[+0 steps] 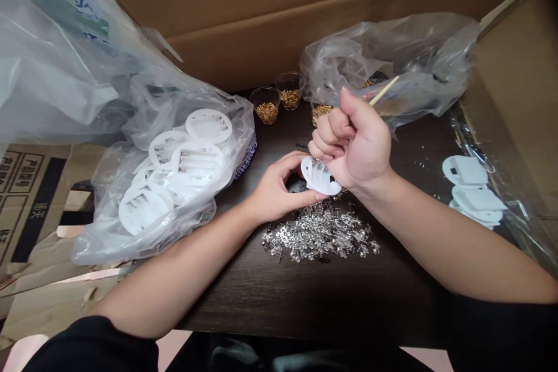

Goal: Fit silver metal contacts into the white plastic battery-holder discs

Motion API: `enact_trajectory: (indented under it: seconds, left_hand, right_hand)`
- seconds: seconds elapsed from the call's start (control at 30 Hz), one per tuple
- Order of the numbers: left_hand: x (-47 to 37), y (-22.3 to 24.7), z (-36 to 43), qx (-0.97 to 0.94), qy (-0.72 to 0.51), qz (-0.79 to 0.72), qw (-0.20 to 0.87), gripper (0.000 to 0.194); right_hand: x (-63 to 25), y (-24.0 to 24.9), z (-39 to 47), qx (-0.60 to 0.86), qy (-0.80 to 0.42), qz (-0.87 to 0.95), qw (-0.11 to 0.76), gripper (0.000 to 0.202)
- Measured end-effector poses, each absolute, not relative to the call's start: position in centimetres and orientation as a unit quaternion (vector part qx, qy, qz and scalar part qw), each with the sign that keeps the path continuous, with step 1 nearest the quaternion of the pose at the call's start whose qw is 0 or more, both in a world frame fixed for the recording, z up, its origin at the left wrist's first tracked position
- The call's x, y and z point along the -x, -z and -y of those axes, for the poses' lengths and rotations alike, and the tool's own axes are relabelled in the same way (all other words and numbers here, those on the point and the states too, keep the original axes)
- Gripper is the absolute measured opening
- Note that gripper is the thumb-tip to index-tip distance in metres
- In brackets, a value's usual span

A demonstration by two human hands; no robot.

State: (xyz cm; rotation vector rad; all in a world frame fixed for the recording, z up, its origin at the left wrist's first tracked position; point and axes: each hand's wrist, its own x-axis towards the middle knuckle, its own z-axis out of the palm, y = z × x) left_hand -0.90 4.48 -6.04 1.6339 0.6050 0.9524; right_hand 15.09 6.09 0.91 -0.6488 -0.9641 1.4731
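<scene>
My left hand (279,186) grips a round white plastic battery case (319,173) by its edge, thumb at the near side. Moulded slots show on the case's upper face. Curled above it is my right hand (364,142), closed around a thin pale wooden stick (384,90) whose one end pokes out past the thumb. The stick's lower part is hidden by the fingers. Just below both hands lies a heap of small metal contacts (322,235), some with springs, on the dark table (279,296).
At left, a plastic bag (204,209) holds several white battery cases (198,165). Clear cups (265,106) of small brass-coloured parts stand behind my hands. Another plastic bag (418,46) lies at the back right. White cases (473,192) are stacked at right. Cardboard walls (261,6) surround the table.
</scene>
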Motion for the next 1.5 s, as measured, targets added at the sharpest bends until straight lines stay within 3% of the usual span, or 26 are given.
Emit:
enact_trajectory:
  seconds: [0.17,0.3,0.4,0.5,0.87,1.5]
  left_hand:
    - [0.9,6.0,-4.5,-0.688,-0.407,-0.251,0.546,0.051]
    - [0.8,5.7,-4.5,-0.667,-0.424,-0.250,0.559,0.049]
    - [0.8,5.6,-4.4,-0.666,-0.420,-0.251,0.562,0.046]
    - [0.9,5.7,-4.4,-0.678,-0.406,-0.262,0.554,0.050]
    - [1.0,5.5,-4.2,-0.733,-0.401,-0.296,0.464,0.056]
    - [1.0,5.6,-4.2,-0.740,-0.405,-0.288,0.452,0.057]
  right_hand:
    - [-15.6,-1.4,-6.1,0.299,-0.588,0.487,0.572,0.071]
    - [-18.0,-3.6,-5.2,0.374,-0.423,0.615,0.550,0.055]
    - [-19.9,-4.4,-4.3,0.436,-0.243,0.766,0.406,0.024]
    - [-20.8,-3.4,-3.7,0.456,-0.175,0.817,0.307,0.005]
    - [-19.6,-1.1,-1.8,0.437,-0.070,0.858,0.260,0.023]
    - [-20.4,-1.1,-2.7,0.409,-0.105,0.858,0.292,0.014]
